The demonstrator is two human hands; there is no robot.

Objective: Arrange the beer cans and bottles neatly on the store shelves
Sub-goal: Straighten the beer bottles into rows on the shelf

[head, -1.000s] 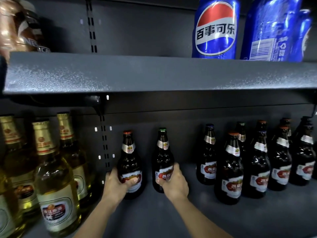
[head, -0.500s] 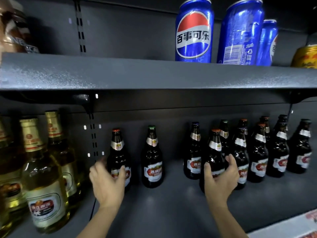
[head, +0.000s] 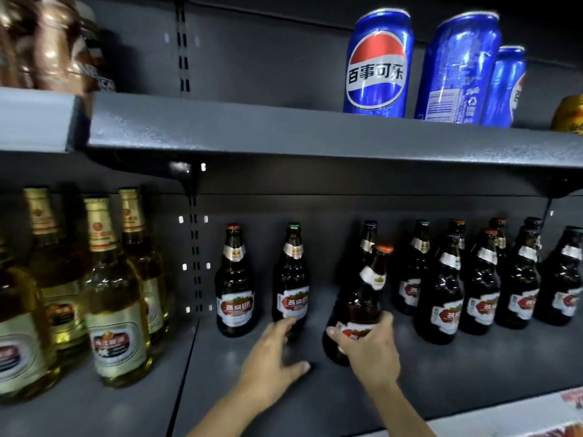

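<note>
Fingers point(head: 386, 321) of the right hand point(head: 369, 345) curl round a dark bottle point(head: 362, 307), low on its label; left hand point(head: 271, 348) spread open.

That bottle leans with its red cap to the right, on the lower shelf point(head: 441, 373), between a green-capped bottle point(head: 291, 279) and the crowded dark bottles point(head: 473, 285) further right. Left fingertips reach toward the green-capped bottle's base, thumb stretched out over the shelf; contact cannot be told through the blur. A red-capped bottle point(head: 235, 282) stands left of it, pale bottles point(head: 115, 294) beyond the shelf joint. Blue cans point(head: 377, 64) stand on the upper shelf point(head: 284, 134).
</note>
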